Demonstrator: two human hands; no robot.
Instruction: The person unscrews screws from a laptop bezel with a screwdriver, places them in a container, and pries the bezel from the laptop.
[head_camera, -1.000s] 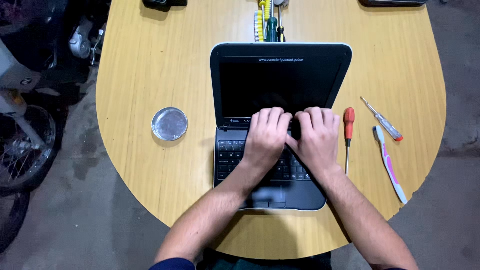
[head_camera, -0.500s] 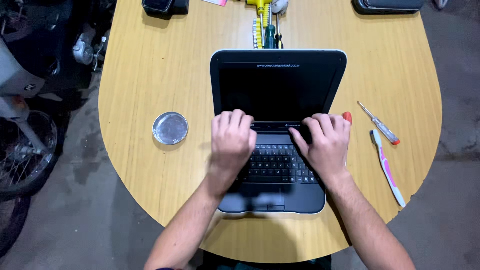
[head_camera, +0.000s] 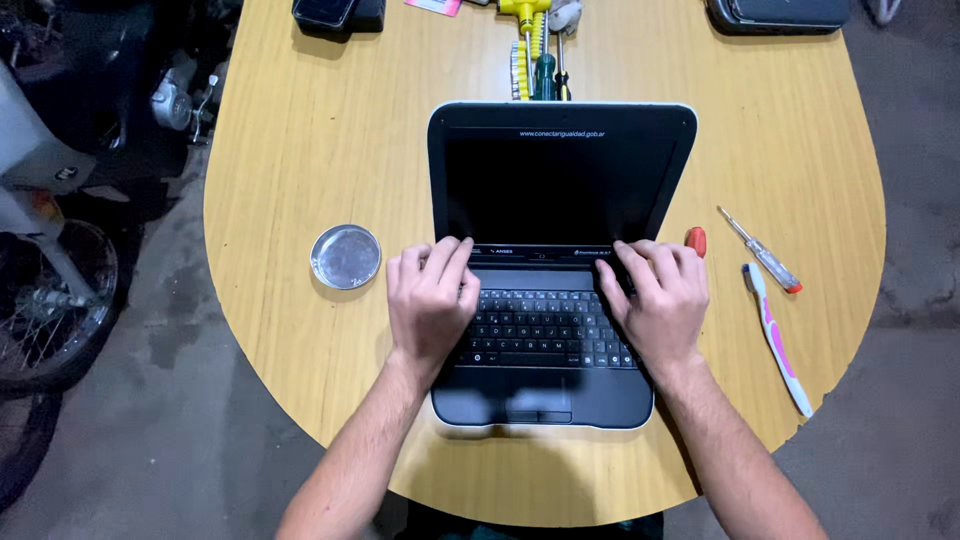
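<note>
Small black laptop (head_camera: 560, 270) sits open at mid-table, screen dark, base toward the person. Wooden table (head_camera: 300, 150) is oval-ended, pale yellow grain.

Left hand (head_camera: 430, 300) lies palm down over the left end of the keyboard (head_camera: 545, 325); fingertips (head_camera: 452, 250) reach the strip below the screen, at the hinge line. Fingers spread and flat, gripping nothing. Right hand (head_camera: 660, 300) mirrors it on the right end, fingertips at the same strip, also flat and holding nothing. Both hands rest on the laptop's outer corners with the middle keys bare between them.

Round metal dish (head_camera: 346, 256) lies on the table just left of the left hand, not touching it. An orange screwdriver handle (head_camera: 696, 240) shows just past the right fingers; its shaft is hidden by the hand. Further right: a thin tester screwdriver (head_camera: 760, 250) and a pink-and-white toothbrush (head_camera: 780, 340), lying apart.

Behind the screen, a yellow tool set (head_camera: 528, 40). Dark objects at the far table edge, too cropped to identify. A motorcycle wheel (head_camera: 40, 300) stands on the floor at left.
</note>
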